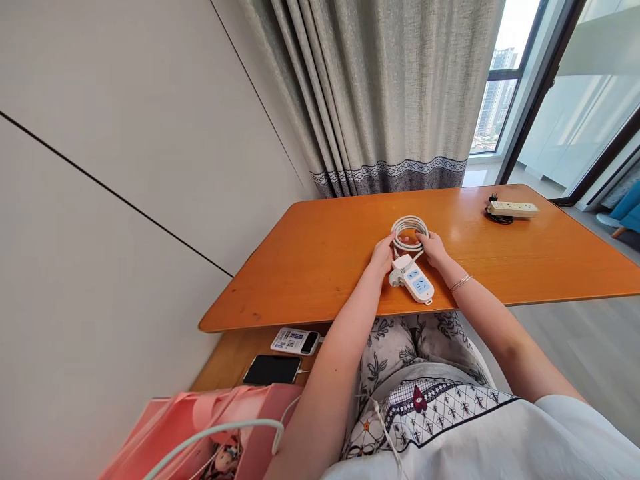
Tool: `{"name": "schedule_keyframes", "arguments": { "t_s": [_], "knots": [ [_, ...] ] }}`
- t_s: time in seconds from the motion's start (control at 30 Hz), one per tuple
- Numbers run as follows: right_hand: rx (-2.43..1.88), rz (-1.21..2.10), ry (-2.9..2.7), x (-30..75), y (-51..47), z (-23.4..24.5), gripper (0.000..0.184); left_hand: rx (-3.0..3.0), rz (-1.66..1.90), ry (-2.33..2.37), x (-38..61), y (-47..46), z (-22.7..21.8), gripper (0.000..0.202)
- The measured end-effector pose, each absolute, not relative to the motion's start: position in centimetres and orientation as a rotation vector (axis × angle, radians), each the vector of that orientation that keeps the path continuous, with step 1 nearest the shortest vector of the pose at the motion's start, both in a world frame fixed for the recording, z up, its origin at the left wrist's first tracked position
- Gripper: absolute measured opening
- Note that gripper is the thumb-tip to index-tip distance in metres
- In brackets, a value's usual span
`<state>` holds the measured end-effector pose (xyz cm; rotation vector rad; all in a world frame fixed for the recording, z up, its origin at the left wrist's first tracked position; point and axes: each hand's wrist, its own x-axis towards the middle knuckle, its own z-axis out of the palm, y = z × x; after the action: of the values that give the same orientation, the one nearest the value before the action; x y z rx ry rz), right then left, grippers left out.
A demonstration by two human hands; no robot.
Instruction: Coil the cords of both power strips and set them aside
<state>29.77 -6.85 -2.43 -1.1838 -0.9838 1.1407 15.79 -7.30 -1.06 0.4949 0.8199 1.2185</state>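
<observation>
A white power strip with blue sockets lies near the front edge of the orange wooden table. Its white cable is wound into a coil just beyond it. My left hand grips the coil's left side and my right hand holds its right side. The white plug rests next to the strip's left end. A bracelet sits on my right wrist.
A second white power strip with a dark cord lies at the table's far right. On a lower bench to my left are a black phone, a power bank and a pink bag. Grey curtains hang behind the table.
</observation>
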Motion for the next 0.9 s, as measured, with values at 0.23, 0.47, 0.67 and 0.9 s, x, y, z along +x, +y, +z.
{"name": "schedule_keyframes", "arguments": {
  "t_s": [0.23, 0.47, 0.67, 0.9],
  "knots": [
    [-1.208, 1.037, -1.074, 30.1, -7.0, -2.7, 0.049, 0.407, 1.187, 0.811, 15.6, -7.3, -0.8, 0.022],
    [-1.150, 0.671, -1.780, 31.1, -8.6, -2.5, 0.079, 0.348, 1.197, 0.833, 14.5, -6.9, -1.0, 0.021],
    [-1.079, 0.759, -2.072, 32.1, -9.2, -1.5, 0.063, 0.306, 1.215, 0.850, 13.9, -6.2, -1.5, 0.019],
    [-1.266, 0.633, -2.112, 32.4, -8.8, -1.2, 0.045, 0.343, 1.243, 0.847, 14.1, -5.9, -1.6, 0.011]
  ]
}}
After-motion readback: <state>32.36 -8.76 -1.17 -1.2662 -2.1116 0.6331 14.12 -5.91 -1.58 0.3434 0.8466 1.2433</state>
